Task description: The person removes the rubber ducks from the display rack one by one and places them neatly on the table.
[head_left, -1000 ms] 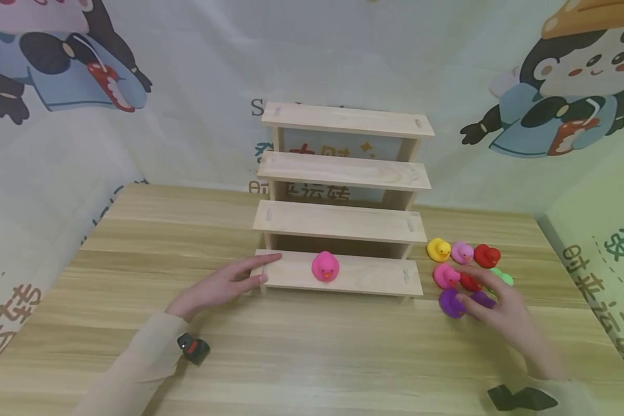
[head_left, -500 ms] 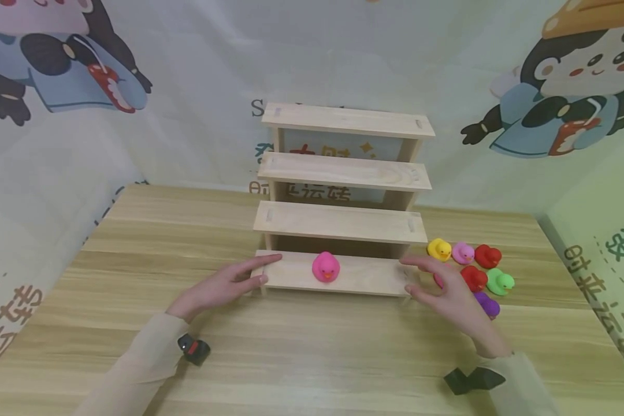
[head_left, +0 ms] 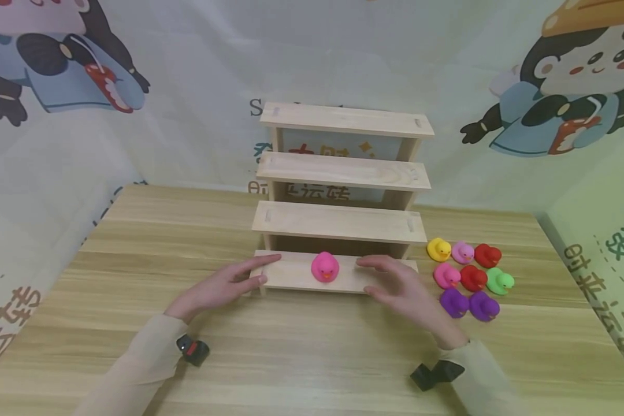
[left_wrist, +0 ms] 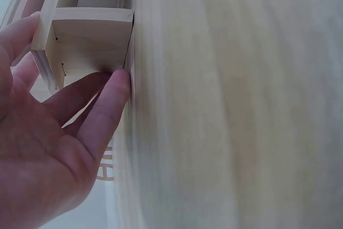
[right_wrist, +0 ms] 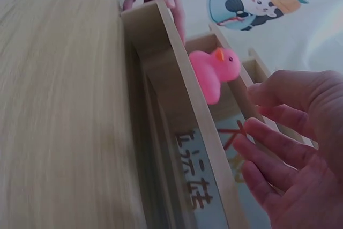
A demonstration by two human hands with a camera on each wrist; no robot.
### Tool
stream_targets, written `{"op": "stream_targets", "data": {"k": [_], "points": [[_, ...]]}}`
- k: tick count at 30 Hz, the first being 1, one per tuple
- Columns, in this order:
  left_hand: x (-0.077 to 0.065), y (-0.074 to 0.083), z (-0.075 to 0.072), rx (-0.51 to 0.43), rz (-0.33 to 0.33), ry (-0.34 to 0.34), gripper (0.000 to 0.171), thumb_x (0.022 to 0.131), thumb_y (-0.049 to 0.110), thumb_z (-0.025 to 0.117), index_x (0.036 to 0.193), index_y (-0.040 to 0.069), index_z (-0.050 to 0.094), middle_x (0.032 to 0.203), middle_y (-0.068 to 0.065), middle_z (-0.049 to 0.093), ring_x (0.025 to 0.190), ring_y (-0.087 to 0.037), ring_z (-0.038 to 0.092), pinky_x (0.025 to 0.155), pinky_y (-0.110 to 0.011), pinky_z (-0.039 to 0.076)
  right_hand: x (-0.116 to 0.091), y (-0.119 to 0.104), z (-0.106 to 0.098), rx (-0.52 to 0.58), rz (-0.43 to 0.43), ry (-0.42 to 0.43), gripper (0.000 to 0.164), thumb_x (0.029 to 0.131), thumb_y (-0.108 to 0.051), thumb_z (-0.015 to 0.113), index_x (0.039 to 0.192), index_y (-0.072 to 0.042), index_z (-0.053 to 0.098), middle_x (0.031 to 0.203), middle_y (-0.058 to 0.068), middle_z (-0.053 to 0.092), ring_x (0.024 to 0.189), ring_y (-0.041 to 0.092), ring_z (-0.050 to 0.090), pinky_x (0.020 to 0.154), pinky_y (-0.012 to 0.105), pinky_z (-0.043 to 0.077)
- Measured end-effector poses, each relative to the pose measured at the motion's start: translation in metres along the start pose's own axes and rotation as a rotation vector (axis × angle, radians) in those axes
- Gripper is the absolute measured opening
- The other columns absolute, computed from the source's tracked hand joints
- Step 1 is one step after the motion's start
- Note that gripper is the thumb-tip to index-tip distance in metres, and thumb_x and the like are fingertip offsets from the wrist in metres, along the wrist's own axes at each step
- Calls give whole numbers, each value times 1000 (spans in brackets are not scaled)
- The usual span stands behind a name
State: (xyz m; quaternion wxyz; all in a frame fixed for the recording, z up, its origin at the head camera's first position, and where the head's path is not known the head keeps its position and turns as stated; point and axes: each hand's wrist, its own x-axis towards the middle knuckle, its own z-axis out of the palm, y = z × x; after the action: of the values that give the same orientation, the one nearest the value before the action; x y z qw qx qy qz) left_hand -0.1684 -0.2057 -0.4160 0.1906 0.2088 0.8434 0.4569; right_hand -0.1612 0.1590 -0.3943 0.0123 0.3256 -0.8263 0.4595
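A pink rubber duck point(head_left: 325, 267) sits on the lowest step of a wooden stepped display stand point(head_left: 338, 222), facing the front. My left hand point(head_left: 223, 286) holds the left end of that step. In the left wrist view some of its fingers point(left_wrist: 107, 105) press the side panel below the board, while others lie over the top. My right hand point(head_left: 400, 289) hovers at the step, right of the duck, with thumb and fingers parted and nothing between them. In the right wrist view the duck point(right_wrist: 214, 71) stands just beyond its fingertips.
Several rubber ducks stand in rows on the table right of the stand, among them a yellow duck point(head_left: 439, 249), a green duck point(head_left: 500, 281) and a purple duck point(head_left: 483, 306). The three upper steps rise behind the lowest one. A printed cloth point(head_left: 203, 115) hangs behind the table.
My right hand has moved left from over the duck group to the lowest step, close to the pink duck. The left hand and the ducks have stayed put.
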Motion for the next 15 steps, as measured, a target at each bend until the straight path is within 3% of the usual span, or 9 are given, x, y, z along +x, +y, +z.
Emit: {"op": "stream_targets", "data": {"k": [15], "points": [[-1,2,0,3,1,7,51,100,35,51,149,30,38,155,-5,29,141,-34,23,107,-64,20,22,-2,34,45,-93,13,42,87,-3,71,127,-4,59,126,7,60,121,23,52,106,35,37]]}}
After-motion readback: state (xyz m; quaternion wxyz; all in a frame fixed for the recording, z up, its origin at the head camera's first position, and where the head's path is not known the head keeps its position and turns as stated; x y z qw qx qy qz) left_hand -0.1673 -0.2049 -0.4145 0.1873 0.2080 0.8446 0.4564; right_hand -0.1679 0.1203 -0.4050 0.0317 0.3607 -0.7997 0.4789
